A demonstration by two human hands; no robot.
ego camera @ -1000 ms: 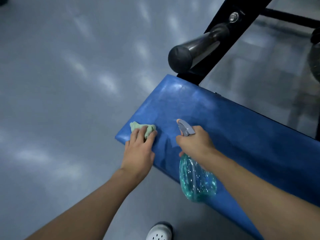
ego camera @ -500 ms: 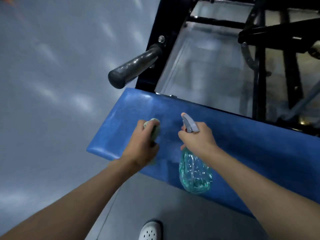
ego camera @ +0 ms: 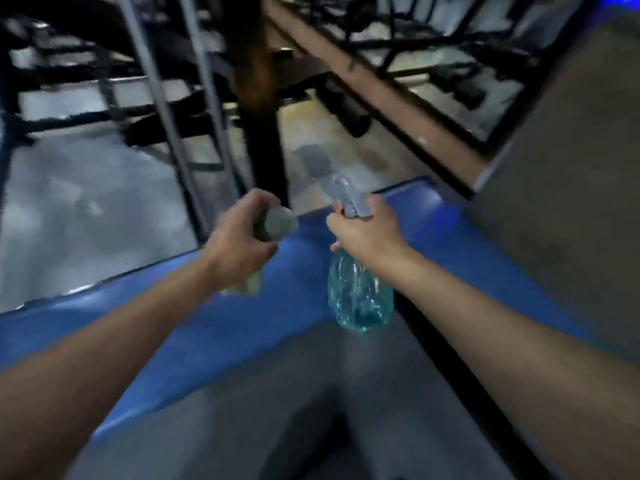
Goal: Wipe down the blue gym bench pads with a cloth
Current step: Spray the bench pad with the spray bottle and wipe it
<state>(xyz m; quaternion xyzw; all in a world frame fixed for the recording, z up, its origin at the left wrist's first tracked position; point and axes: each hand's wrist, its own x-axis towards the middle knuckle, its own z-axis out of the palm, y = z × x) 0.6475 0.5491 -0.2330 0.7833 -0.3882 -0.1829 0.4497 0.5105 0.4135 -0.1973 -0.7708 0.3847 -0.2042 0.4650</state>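
The blue bench pad runs across the middle of the blurred head view, from lower left up toward the right. My left hand is lifted above it, closed around a bunched pale green cloth whose tail hangs below my palm. My right hand grips the neck of a clear teal spray bottle, its grey trigger head pointing up and away. The bottle hangs over the pad's near edge.
Black machine frame bars and grey guide rods stand just behind the pad. A brown beam slants at upper right beside a grey wall or panel. Grey floor lies below.
The view has swung right and up with heavy blur. My left hand has lifted the cloth off the pad. The right hand keeps its hold on the bottle.
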